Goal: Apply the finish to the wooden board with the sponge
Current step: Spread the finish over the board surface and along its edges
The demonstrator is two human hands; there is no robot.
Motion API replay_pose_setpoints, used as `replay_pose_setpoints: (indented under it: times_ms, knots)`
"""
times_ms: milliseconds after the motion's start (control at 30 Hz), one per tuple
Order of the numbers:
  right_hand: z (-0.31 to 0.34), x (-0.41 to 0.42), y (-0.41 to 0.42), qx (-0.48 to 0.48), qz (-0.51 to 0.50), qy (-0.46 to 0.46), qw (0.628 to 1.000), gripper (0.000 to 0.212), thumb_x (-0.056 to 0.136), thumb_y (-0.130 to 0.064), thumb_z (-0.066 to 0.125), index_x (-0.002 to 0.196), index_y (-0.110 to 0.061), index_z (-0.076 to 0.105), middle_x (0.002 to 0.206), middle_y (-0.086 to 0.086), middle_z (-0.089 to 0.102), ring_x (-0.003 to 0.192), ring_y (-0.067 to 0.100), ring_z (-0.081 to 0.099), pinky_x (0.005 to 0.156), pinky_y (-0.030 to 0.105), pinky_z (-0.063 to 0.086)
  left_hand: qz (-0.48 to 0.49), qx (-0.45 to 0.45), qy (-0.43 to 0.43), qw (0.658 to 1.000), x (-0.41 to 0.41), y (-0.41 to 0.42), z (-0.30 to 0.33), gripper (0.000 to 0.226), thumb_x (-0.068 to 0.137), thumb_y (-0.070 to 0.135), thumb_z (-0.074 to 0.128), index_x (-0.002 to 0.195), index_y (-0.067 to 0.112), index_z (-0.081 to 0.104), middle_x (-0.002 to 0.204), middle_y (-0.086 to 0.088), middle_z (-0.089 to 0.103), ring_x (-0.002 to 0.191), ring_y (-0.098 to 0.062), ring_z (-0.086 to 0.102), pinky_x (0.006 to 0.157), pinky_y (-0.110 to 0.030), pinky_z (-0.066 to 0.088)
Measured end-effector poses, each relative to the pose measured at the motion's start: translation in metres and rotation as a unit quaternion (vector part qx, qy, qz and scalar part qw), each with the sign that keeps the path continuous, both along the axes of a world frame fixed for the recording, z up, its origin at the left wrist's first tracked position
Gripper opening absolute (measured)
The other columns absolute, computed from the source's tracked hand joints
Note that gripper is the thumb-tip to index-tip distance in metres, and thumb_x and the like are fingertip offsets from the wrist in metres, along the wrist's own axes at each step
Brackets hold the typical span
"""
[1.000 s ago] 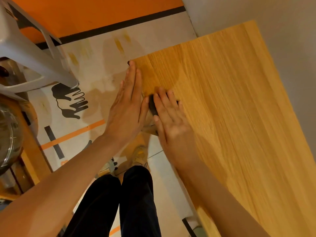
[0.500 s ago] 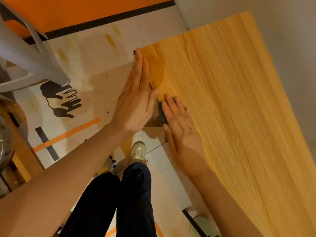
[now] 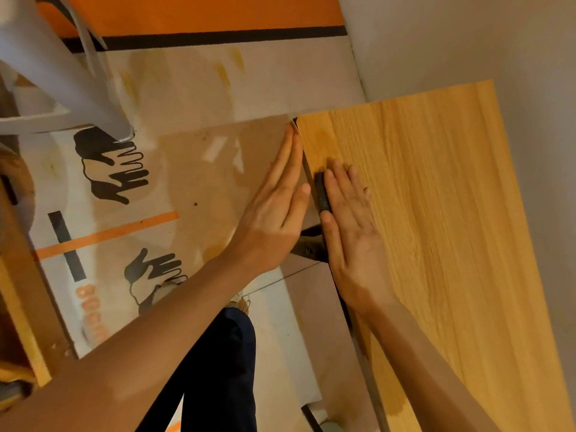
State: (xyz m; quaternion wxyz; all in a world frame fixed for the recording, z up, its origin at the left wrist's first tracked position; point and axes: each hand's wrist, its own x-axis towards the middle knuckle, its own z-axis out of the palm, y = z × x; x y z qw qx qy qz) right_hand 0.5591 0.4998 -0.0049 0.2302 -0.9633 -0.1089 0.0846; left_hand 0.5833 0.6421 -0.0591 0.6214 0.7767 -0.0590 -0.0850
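The wooden board (image 3: 442, 213) is a long light-oak panel filling the right side of the head view. A dark sponge (image 3: 321, 194) lies at the board's left edge, mostly hidden beneath my right hand (image 3: 352, 232). That hand lies flat with straight fingers, pressing the sponge onto the wood. My left hand (image 3: 274, 213) is flat too, fingers together, laid against the board's left side edge near the far corner. A darker wet patch shows on the wood beyond my fingertips.
A dark metal bracket (image 3: 310, 244) juts out under the board's edge between my hands. A white plastic stool (image 3: 62, 82) stands at upper left. Printed protective sheeting (image 3: 187, 169) covers the floor. A grey wall (image 3: 467, 39) runs behind the board.
My right hand with the sponge has slid along the board's left edge. My left hand stayed flat against the side edge. The camera view shifted, so the board sits lower and further right.
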Motion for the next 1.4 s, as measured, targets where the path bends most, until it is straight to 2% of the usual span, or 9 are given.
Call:
replay_pose_setpoints:
  times_ms: [200,333,433,567,700,767,933,1167,1400]
  knots:
    - [0.010,-0.021,-0.023,-0.003,0.065,0.045,0.997,0.050,0.103,-0.016,0.035,0.151,-0.006,0.026,0.162,0.005,0.018,0.151,0.022,0.009,0.122,0.049,0.012,-0.004,0.003,0.003,1.000,-0.003,-0.001,-0.001,0.059,0.110,0.021,0.027,0.162,0.018,-0.003,0.171,0.009,-0.011,0.156,0.001,0.002,0.126,-0.025,0.020]
    - [0.000,0.046,0.005,0.013,0.066,0.012,0.998,0.047,0.105,-0.015,0.034,0.150,-0.005,0.027,0.161,0.007,0.020,0.151,0.019,0.009,0.122,0.049,0.013,0.004,-0.042,0.005,0.999,-0.003,-0.002,0.001,0.059,0.110,0.020,0.028,0.159,0.022,-0.005,0.168,0.015,-0.014,0.154,0.006,0.001,0.113,-0.001,0.020]
    - [-0.004,0.090,0.019,0.018,0.074,-0.007,0.997,0.047,0.105,-0.013,0.034,0.151,-0.005,0.027,0.160,0.008,0.021,0.151,0.019,0.009,0.122,0.049,0.013,0.004,-0.020,0.001,1.000,-0.004,-0.005,0.002,0.063,0.106,0.028,0.026,0.158,0.018,-0.007,0.166,0.015,-0.014,0.148,0.017,-0.005,0.111,0.003,0.012]
    - [0.000,0.088,-0.012,-0.021,0.139,0.016,0.990,0.049,0.104,-0.013,0.034,0.152,-0.005,0.024,0.162,0.007,0.017,0.151,0.019,0.007,0.123,0.048,0.012,-0.001,0.004,-0.009,1.000,-0.004,-0.006,-0.001,0.065,0.105,0.033,0.024,0.158,0.016,-0.009,0.167,0.011,-0.015,0.149,0.016,-0.007,0.126,-0.021,0.012]
    - [0.000,0.108,-0.041,-0.003,-0.014,-0.026,1.000,0.047,0.106,-0.017,0.031,0.152,-0.008,0.024,0.161,0.006,0.020,0.151,0.017,0.011,0.122,0.049,0.016,-0.002,-0.004,-0.002,1.000,-0.002,-0.005,-0.001,0.066,0.105,0.036,0.022,0.159,0.016,-0.008,0.167,0.013,-0.018,0.153,0.006,-0.007,0.128,-0.037,0.021]
    - [-0.001,0.108,-0.019,-0.002,-0.041,-0.026,0.999,0.047,0.107,-0.020,0.030,0.152,-0.010,0.025,0.161,0.003,0.021,0.151,0.014,0.010,0.122,0.046,0.014,0.004,-0.008,0.003,1.000,-0.002,-0.006,0.000,0.066,0.104,0.037,0.023,0.159,0.016,-0.007,0.168,0.011,-0.017,0.153,0.007,-0.008,0.128,-0.032,0.017]
    - [-0.002,0.099,0.025,0.016,0.118,0.013,0.993,0.044,0.106,-0.016,0.032,0.149,-0.008,0.034,0.157,0.004,0.032,0.150,0.014,0.013,0.122,0.045,0.015,0.030,-0.013,0.002,0.999,-0.002,-0.004,-0.004,0.061,0.104,0.029,0.027,0.157,0.017,-0.001,0.165,0.014,-0.007,0.151,0.011,-0.006,0.126,-0.017,0.007]
    - [-0.001,0.088,0.013,0.070,-0.095,-0.008,0.993,0.047,0.106,-0.019,0.029,0.152,-0.010,0.025,0.161,0.002,0.020,0.150,0.012,0.008,0.123,0.042,0.011,0.029,-0.047,0.052,0.997,0.014,0.011,-0.005,0.057,0.107,0.021,0.024,0.162,0.018,0.006,0.170,0.011,-0.004,0.155,0.002,-0.004,0.121,-0.010,0.002]
    - [-0.014,0.066,0.044,0.031,-0.090,-0.025,0.995,0.054,0.104,-0.023,0.028,0.154,-0.006,0.014,0.163,0.006,0.011,0.151,0.018,0.000,0.123,0.046,0.008,0.004,-0.049,0.056,0.997,0.022,0.021,-0.006,0.057,0.106,0.017,0.022,0.162,0.015,0.010,0.170,0.008,0.002,0.156,-0.002,-0.002,0.119,-0.006,0.001]
